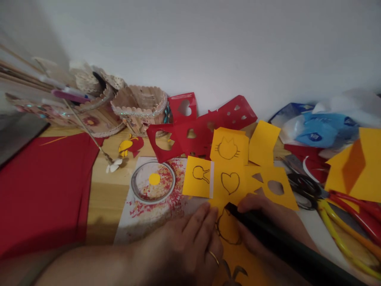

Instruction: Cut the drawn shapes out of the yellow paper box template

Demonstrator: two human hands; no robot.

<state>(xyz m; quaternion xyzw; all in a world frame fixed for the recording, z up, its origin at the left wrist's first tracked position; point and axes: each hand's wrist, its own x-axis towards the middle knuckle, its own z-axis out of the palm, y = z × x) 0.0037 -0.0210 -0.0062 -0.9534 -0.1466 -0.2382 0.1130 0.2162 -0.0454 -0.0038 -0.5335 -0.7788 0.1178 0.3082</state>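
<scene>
My right hand point(270, 214) is closed around a thick black marker point(268, 234). Its end rests at the top of a cat-head outline point(229, 226) drawn on yellow paper point(238, 258). My left hand point(193, 238), with a ring on one finger, lies with fingers stretched out at the left edge of that paper. Just above are a drawn heart point(230, 182), a whiskered cat face point(228, 149) and a small yellow card point(193, 176) with a long-eared outline. The lower end of the paper carries leaf-shaped cutouts.
Red cut-out sheets point(193, 129) lean by the wall. Left are a wooden craft basket point(139, 107), red paper point(44, 186), and a round ring point(133, 182) among red and yellow scraps. Scissors with red handles point(357, 210), yellow-handled scissors point(333, 226) and a blue plastic packet point(321, 129) lie right.
</scene>
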